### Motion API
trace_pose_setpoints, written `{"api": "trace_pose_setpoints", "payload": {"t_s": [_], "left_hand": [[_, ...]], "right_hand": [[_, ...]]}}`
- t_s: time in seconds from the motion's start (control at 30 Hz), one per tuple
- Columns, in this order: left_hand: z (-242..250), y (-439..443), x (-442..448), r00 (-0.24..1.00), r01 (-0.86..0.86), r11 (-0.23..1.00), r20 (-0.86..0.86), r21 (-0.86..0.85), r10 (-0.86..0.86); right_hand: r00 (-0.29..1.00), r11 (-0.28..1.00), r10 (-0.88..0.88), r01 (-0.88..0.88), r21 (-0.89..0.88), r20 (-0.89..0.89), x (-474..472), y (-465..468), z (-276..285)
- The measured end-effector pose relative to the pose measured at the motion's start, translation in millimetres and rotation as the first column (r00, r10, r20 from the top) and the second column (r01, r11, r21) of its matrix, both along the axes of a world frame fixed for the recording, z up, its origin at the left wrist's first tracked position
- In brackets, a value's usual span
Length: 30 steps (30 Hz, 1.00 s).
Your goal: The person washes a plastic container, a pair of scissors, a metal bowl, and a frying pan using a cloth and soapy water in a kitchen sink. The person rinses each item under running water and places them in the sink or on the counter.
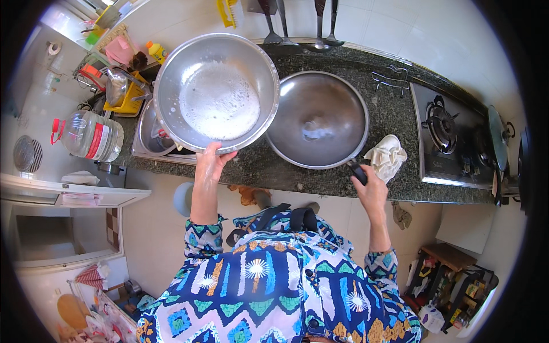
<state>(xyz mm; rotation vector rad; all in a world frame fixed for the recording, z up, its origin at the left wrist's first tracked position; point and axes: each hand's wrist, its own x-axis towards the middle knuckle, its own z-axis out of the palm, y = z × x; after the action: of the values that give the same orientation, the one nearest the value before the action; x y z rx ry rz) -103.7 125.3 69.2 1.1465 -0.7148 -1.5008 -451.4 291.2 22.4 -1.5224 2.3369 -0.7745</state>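
Observation:
My left hand (pixel 216 159) grips the near rim of a large stainless steel basin (pixel 171 92). Foamy, bubbly liquid (pixel 221 100) covers the basin's bottom, and the basin is held above the counter, partly over the sink (pixel 148 128). To its right a wide metal wok (pixel 330 111) rests on the dark granite counter (pixel 381 111). My right hand (pixel 372 188) is closed around the wok's black handle (pixel 357 171). A crumpled cream cloth (pixel 386 157) lies just beyond that hand, to the right of the wok.
A gas stove (pixel 454 141) is at the right, with a small metal rack (pixel 391 80) near it. At the left stand a large water bottle (pixel 92 135) and a yellow basket (pixel 128 96). Cooking utensils (pixel 319 25) hang on the back wall.

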Motion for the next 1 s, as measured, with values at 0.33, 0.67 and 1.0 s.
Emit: {"api": "trace_pose_setpoints", "payload": {"t_s": [0.33, 0.67, 1.0], "left_hand": [[-13, -29, 15, 0.945, -0.088, 0.987, 0.301, -0.136, 0.126], [-27, -50, 12, 0.560, -0.062, 0.912, 0.743, -0.405, 0.368], [12, -49, -20, 0.416, 0.208, 0.709, 0.717, -0.674, 0.559]], "right_hand": [[0.990, 0.991, 0.130, -0.128, -0.044, 0.056, 85, -57, -11], [0.989, 0.985, 0.142, -0.135, -0.107, 0.052, 101, -71, -19], [0.974, 0.979, 0.204, -0.201, -0.046, 0.099, 97, -72, -16]]}}
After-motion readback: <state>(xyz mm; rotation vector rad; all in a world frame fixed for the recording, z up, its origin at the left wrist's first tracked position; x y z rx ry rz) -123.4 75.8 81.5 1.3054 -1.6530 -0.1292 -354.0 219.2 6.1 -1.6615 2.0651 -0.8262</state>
